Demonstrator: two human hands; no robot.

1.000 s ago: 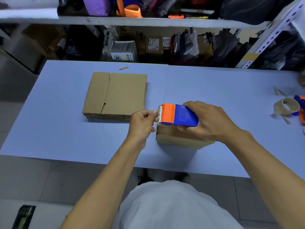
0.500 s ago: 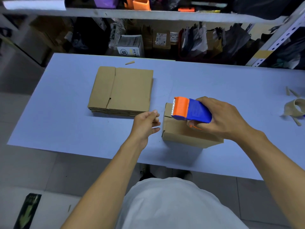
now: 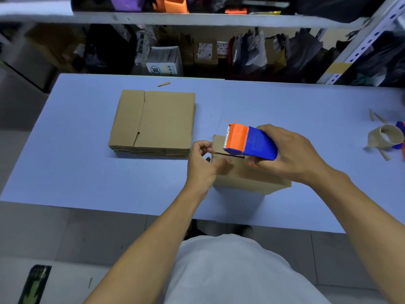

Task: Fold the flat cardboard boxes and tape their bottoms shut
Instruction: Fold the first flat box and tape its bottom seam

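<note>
A folded cardboard box [image 3: 245,178] stands on the blue table [image 3: 87,172] near its front edge, with a dark seam across its top. My right hand [image 3: 291,152] grips an orange and blue tape dispenser [image 3: 247,141] just above that seam, its toothed edge pointing left. At the box's left end, my left hand [image 3: 201,165] has curled fingers; the thumb lies at the top corner and the other fingers, blurred, against the side. No tape strip is visible. A stack of flat boxes [image 3: 153,121] lies to the left.
An empty tape core [image 3: 388,137] and small cardboard scraps [image 3: 377,117] lie at the table's right edge beside a blue and orange object. One scrap [image 3: 164,84] lies near the back edge. Packed shelves [image 3: 197,51] stand behind the table.
My left hand left the dispenser's front, drew back, then came up against the box's left end. My right hand lowered the dispenser toward the box top.
</note>
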